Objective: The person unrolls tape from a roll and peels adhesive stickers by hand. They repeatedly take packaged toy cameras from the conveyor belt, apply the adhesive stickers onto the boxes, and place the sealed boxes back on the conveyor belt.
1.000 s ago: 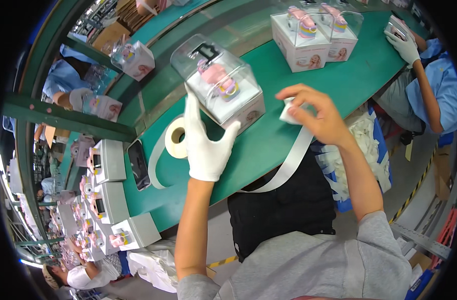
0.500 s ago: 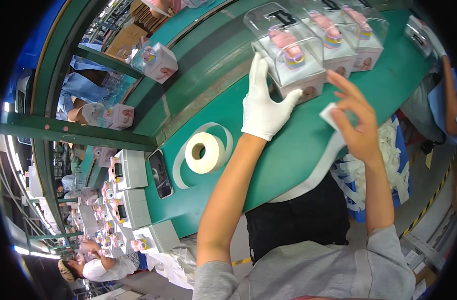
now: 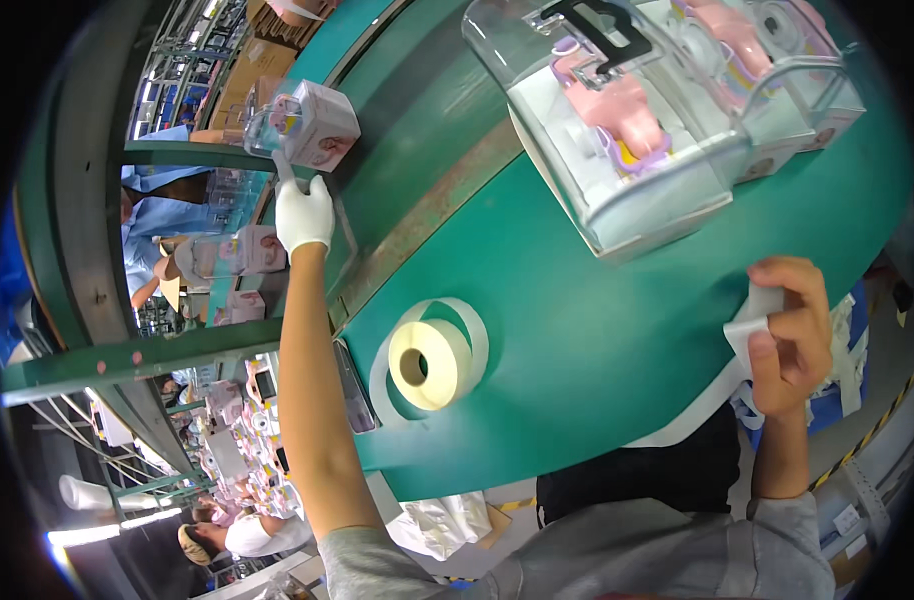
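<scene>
My left hand [image 3: 304,212], in a white glove, reaches far to the left. Its fingers are apart, and a fingertip is at the clear cover of a white printed box [image 3: 329,128] with a pink toy inside; whether it touches I cannot tell. My bare right hand [image 3: 792,335] is closed on the loose end of a white label strip [image 3: 702,405], which trails down over the front edge. Ahead of it stand several clear-topped boxes, the nearest box [image 3: 667,215] holding a pink and purple toy camera.
A roll of cream labels [image 3: 432,365] lies on the green table [image 3: 577,330], beside a phone [image 3: 355,390]. A green metal frame [image 3: 177,352] runs along the left. Beyond it, co-workers in blue handle more boxes. A blue bin [image 3: 827,405] of scrap strips stands at right.
My left hand has left the nearest clear-topped box and swung left to the box past the rail. My right hand has drawn back from the boxes, still holding the strip. The view has shifted.
</scene>
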Demonstrator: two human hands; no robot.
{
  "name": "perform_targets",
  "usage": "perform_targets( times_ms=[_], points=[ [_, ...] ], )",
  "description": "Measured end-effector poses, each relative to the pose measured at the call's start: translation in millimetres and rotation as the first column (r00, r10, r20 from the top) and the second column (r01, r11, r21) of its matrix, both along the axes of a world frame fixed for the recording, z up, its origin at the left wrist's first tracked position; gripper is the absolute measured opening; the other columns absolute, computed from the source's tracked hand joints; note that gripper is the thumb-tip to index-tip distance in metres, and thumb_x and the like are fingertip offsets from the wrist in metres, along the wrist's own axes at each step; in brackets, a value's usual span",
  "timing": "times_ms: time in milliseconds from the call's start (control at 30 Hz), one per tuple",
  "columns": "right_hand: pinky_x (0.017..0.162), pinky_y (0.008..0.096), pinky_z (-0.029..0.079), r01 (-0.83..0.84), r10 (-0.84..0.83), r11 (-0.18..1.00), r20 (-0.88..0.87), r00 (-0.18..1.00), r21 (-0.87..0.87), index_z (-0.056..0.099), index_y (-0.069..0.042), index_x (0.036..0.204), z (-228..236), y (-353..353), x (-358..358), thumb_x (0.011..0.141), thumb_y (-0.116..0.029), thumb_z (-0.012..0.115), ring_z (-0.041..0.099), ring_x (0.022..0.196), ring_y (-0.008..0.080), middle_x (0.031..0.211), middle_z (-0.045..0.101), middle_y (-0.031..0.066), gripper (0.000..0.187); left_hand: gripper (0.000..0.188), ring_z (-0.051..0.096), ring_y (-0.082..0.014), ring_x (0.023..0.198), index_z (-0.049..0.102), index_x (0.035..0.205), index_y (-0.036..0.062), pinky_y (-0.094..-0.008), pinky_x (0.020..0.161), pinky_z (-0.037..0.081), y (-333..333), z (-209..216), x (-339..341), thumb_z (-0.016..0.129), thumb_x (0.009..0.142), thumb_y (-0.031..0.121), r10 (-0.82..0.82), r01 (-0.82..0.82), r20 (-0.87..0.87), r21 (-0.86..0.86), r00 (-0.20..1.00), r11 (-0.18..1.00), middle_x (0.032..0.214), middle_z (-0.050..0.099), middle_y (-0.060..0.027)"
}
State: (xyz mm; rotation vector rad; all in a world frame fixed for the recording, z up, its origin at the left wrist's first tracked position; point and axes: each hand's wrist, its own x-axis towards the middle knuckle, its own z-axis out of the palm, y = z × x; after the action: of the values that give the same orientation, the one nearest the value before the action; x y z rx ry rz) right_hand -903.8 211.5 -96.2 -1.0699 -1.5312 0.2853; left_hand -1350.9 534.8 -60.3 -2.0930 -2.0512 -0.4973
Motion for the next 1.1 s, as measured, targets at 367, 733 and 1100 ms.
perform_targets(
  times_ms=[367,733,1100],
  points=[
    [0.080,0.0438,0.047,0.069,-0.069,0.990,0.003,0.998,-0.126,0.050,-0.003,0.080,4,-1,-1,0.089,-0.015,0.066,0.058,0.090,0.0334,0.111,0.062,0.0259,0.022,0.034,0.069,-0.0391,0.105,0.066,0.122,0.0153,-0.0453,0.091,0.052,89,-4,-7,0.059,0.093,0.031,-0.038,0.038,-0.006,0.084,0.999,0.996,0.112,0.073,-0.0163],
    [0.086,0.0391,0.047,-0.015,0.011,0.998,-0.062,0.998,-0.064,0.053,0.000,0.083,1,-5,-3,0.092,-0.004,0.063,0.059,0.097,0.0276,0.111,0.062,0.0234,0.014,0.025,0.071,-0.0391,0.085,0.072,0.093,0.0092,-0.0468,0.079,0.055,-116,74,105,0.061,0.089,0.031,-0.245,0.233,-0.123,-0.106,0.962,0.967,0.086,0.073,-0.0186],
    [0.072,0.0366,0.040,-0.326,0.348,0.930,-0.129,0.928,0.167,0.060,-0.004,0.093,35,-60,-51,0.095,-0.006,0.066,0.057,0.071,0.0182,0.085,0.069,0.0117,0.006,0.006,0.068,-0.0282,0.056,0.066,0.090,0.0099,-0.0375,0.054,0.052,-342,85,164,0.069,0.085,0.010,-0.426,0.425,0.029,0.032,0.904,0.905,0.063,0.066,-0.0100]
  ],
)
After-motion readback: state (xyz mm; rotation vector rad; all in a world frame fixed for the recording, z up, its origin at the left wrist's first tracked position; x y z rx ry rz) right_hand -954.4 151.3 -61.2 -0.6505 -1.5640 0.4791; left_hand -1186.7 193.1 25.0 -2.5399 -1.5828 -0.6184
